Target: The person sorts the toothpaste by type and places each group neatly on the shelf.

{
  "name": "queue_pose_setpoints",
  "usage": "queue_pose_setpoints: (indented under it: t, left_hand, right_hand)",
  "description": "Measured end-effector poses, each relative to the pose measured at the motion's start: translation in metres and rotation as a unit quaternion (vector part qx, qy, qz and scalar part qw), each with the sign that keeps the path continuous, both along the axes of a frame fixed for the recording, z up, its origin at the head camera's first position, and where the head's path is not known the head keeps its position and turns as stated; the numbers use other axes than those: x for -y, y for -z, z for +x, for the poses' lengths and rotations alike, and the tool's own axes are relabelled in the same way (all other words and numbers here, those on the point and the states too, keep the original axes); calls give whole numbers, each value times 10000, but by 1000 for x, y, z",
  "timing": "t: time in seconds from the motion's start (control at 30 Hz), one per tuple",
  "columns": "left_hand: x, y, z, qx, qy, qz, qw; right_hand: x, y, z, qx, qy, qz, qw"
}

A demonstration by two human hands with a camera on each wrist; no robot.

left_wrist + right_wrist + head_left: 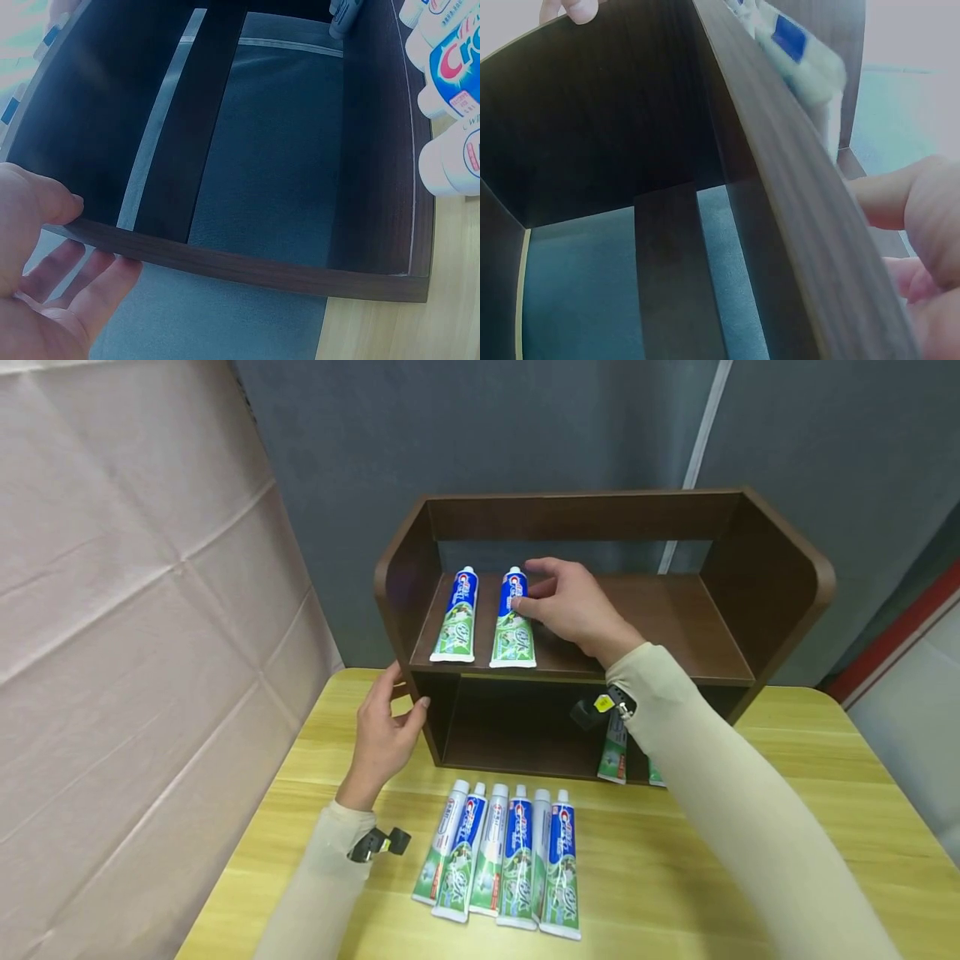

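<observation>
Blue-green “Crest” tube (513, 631) beside spread right hand (576, 607); left hand (384, 737) clamped on shelf (592, 517)

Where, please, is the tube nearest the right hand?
In the head view, the tube lies on the upper shelf, left of centre, between another tube and the right hand.

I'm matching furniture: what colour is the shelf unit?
The shelf unit is dark brown, best seen in the head view.

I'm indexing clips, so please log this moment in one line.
left hand: grips side panel | right hand: at toothpaste tube, upper shelf | table: six tubes lying side by side
</observation>
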State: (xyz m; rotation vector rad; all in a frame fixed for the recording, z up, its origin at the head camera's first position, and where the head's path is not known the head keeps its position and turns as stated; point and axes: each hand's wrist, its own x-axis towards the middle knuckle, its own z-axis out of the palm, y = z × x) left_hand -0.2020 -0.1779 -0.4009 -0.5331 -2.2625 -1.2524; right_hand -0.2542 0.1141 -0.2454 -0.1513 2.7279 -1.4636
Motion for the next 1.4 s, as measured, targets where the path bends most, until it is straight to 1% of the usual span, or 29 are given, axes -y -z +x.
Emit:
queue_pose_setpoints:
  t: [0.33,0.57,0.87,1.03,1.2,1.4]
  left_hand:
    - [0,1,0,36,5,12,10000]
    - [-1,-1,-1,14,19,45,10000]
    - [-1,1,-2,39,6,74,10000]
    - [-1,0,-3,28,28,86,10000]
    - [-2,-1,-2,62,20,85,9999]
    - [-2,-1,-2,106,52,100,9999]
  right_hand:
    - [1,1,1,-96,-6,-76,9999]
    - [0,2,6,-220,35,-220,9995]
    - [-1,3,14,-378,58,-409,9984]
    - [-3,3,20,-511,89,-533,9972]
    - [-6,3,27,-687,29,-693,9952]
    - [-10,5,41,-985,-39,-629,9931]
